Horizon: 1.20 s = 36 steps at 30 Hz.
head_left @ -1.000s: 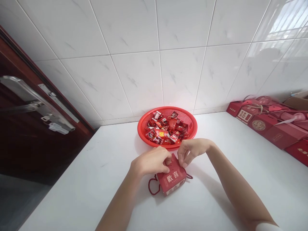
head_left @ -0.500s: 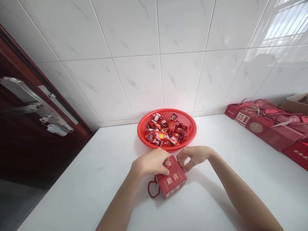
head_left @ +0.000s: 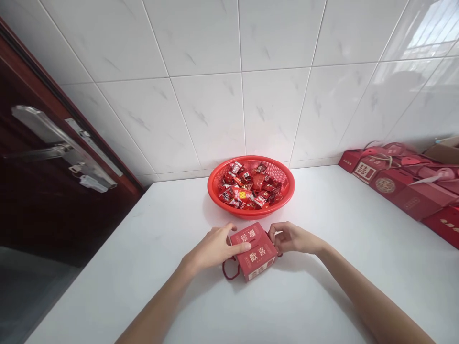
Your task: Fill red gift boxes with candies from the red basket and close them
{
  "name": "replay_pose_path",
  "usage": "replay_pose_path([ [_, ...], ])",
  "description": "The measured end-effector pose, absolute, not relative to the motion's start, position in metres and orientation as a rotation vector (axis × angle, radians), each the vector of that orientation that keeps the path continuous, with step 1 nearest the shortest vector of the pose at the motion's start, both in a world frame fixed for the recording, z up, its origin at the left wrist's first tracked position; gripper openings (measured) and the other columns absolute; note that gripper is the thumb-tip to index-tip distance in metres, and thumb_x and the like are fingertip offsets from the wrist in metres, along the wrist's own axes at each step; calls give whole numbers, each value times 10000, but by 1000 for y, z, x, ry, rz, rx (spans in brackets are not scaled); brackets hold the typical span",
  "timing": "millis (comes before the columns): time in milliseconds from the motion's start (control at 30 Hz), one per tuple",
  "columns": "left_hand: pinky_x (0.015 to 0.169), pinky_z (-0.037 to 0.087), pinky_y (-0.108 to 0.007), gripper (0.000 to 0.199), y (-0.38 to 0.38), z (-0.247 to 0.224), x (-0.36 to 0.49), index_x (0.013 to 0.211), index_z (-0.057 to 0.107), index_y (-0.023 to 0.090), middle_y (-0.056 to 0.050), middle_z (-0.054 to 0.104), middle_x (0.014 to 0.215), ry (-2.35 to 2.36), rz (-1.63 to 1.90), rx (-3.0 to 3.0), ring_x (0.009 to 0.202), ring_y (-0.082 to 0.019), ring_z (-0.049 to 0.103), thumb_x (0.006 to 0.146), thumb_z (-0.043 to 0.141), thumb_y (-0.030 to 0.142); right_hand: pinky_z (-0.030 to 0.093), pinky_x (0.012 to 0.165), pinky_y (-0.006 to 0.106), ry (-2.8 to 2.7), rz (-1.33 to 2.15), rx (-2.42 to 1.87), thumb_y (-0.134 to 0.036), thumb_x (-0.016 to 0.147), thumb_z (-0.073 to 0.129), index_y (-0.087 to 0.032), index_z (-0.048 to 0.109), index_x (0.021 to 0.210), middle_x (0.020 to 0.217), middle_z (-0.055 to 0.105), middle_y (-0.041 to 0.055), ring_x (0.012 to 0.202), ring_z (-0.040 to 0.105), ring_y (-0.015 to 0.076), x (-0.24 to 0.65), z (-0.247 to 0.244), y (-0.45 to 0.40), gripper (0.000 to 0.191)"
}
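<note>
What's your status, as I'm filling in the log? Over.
Left hand on red box, thumb across its top. Right hand at box's right side, fingers curled. Box lying on white table. Red basket of sweets just beyond it.

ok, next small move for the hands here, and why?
I'd probably have the right hand draw out the right-side cord while the left hand steadies the red gift box: the left thumb lies on its top, the right fingers curl beside it, and little of that cord shows, whereas the left cord loop sticks out.
</note>
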<state>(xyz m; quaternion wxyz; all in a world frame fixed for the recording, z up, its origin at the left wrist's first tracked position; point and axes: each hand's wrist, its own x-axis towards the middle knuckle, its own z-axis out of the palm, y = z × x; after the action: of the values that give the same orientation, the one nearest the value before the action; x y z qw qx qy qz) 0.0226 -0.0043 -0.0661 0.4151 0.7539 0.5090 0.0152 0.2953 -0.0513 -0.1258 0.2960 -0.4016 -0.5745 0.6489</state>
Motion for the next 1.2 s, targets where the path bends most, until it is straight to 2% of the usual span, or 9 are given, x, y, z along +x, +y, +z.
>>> replay_pose_path([
  [67, 714, 517, -315, 773, -9, -73, 21, 1294, 569, 182, -106, 761, 1107, 1266, 76, 1850, 909, -277, 724, 796, 631, 769, 480, 635, 270, -1488, 1713, -1103, -342, 714, 833, -181, 592, 873, 709, 647, -19, 640, 619, 125, 295, -123, -52, 330],
  [200, 682, 532, -311, 827, -15, -79, 20, 1409, 500, 180, -94, 772, 1073, 1271, 123, 1809, 832, -260, 739, 821, 634, 745, 416, 529, 241, -1497, 1712, -1215, -356, 691, 853, -178, 596, 869, 838, 652, -13, 557, 549, 76, 296, -118, -54, 360],
  [367, 638, 527, -298, 770, -18, -80, 22, 1405, 509, 183, -72, 770, 996, 1289, 178, 1806, 761, -239, 733, 844, 652, 691, 337, 472, 220, -1377, 1734, -1109, -407, 678, 883, -193, 569, 844, 646, 601, -51, 520, 469, 78, 296, -110, -58, 415],
  [567, 632, 515, -311, 799, -21, -77, 28, 1441, 474, 176, -54, 771, 903, 1295, 241, 1817, 733, -245, 722, 837, 671, 659, 346, 548, 246, -1295, 1570, -1127, -467, 695, 866, -163, 669, 855, 606, 609, -24, 569, 542, 109, 297, -102, -59, 396],
  [733, 695, 527, -324, 768, -22, -81, 31, 1400, 525, 167, -60, 771, 918, 1300, 324, 1823, 840, -266, 730, 810, 704, 626, 349, 544, 262, -1415, 1577, -1273, -430, 731, 818, -148, 715, 957, 592, 663, -3, 545, 536, 121, 300, -102, -60, 376],
  [833, 685, 515, -327, 737, -21, -82, 31, 1341, 563, 162, -55, 759, 887, 1311, 334, 1816, 822, -267, 720, 792, 709, 632, 357, 516, 274, -1473, 1637, -1278, -445, 739, 804, -143, 706, 862, 591, 671, 15, 514, 509, 119, 301, -104, -61, 341],
  [967, 673, 493, -320, 724, -21, -81, 32, 1289, 572, 160, -46, 743, 852, 1285, 336, 1752, 813, -260, 704, 767, 726, 637, 424, 591, 276, -1456, 1492, -1264, -503, 742, 814, -153, 715, 798, 729, 693, 35, 636, 561, 129, 300, -103, -62, 368],
  [1100, 633, 436, -290, 772, -18, -80, 31, 1296, 544, 154, 18, 659, 710, 1216, 359, 1632, 702, -206, 636, 729, 770, 627, 486, 724, 317, -1388, 1370, -1263, -588, 763, 793, -167, 776, 866, 814, 716, 56, 738, 594, 161, 298, -100, -63, 434],
  [1200, 582, 366, -272, 810, -15, -79, 30, 1320, 524, 157, 86, 531, 593, 1203, 353, 1582, 564, -149, 516, 712, 786, 625, 489, 773, 331, -1299, 1366, -1213, -601, 743, 809, -169, 774, 798, 840, 724, 68, 776, 598, 175, 297, -99, -64, 437],
])
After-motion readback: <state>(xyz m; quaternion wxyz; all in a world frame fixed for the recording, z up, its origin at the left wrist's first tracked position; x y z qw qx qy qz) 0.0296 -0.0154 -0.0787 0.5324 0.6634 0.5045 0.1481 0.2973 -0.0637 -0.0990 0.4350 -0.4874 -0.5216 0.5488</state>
